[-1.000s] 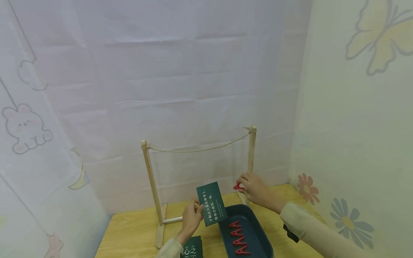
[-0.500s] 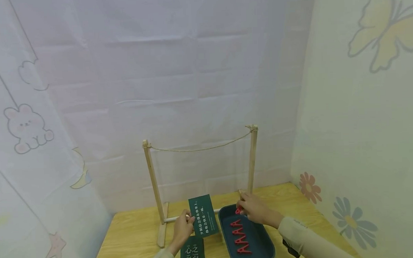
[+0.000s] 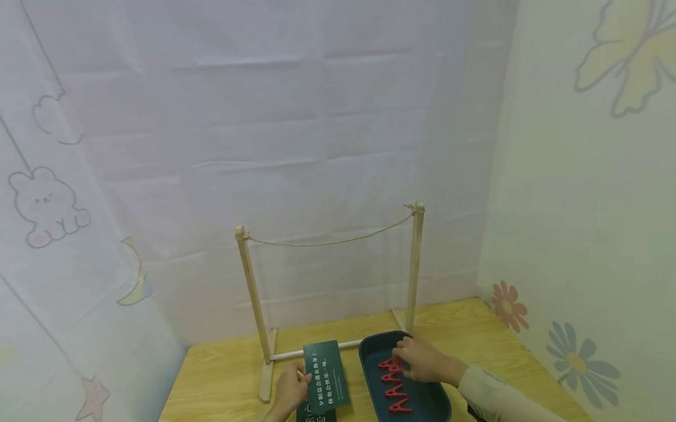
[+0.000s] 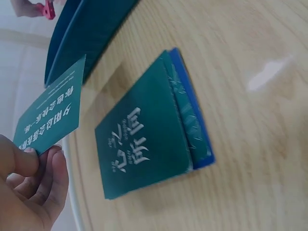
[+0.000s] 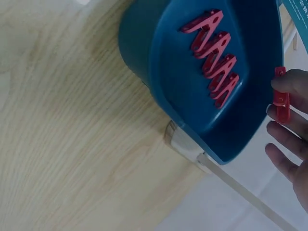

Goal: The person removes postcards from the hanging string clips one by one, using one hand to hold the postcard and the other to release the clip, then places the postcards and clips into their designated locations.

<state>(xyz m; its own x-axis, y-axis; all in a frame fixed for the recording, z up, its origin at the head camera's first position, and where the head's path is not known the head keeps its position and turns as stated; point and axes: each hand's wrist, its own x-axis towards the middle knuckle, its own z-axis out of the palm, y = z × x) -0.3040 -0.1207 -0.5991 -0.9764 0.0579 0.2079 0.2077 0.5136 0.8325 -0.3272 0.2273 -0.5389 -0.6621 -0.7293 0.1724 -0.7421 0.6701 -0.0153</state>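
My left hand (image 3: pixel 290 388) pinches the edge of a green card (image 3: pixel 328 379) with white lettering between thumb and fingers. The card hangs over a stack of similar green cards (image 4: pixel 154 96), partly covering it in the head view. Between thumb and forefinger, my right hand (image 3: pixel 427 360) holds a red clothespin (image 5: pixel 281 98) above the dark blue tray (image 3: pixel 425 403). Inside that tray lie several more red clothespins (image 5: pixel 201 22) in a row, overlapping in the right wrist view. The held clothespin and the card are apart.
Behind the tray stands a wooden rack with a left post (image 3: pixel 252 295), a right post (image 3: pixel 415 270) and a sagging rope (image 3: pixel 328 243) tied between them. A white rod (image 3: pixel 287 355) joins its feet. Printed cloth walls (image 3: pixel 335 143) enclose the wooden table (image 3: pixel 210 383).
Both hands have come down toward the near side. The card has lowered over the stack, and my right hand has brought the clothespin from beside the rack post to above the tray.
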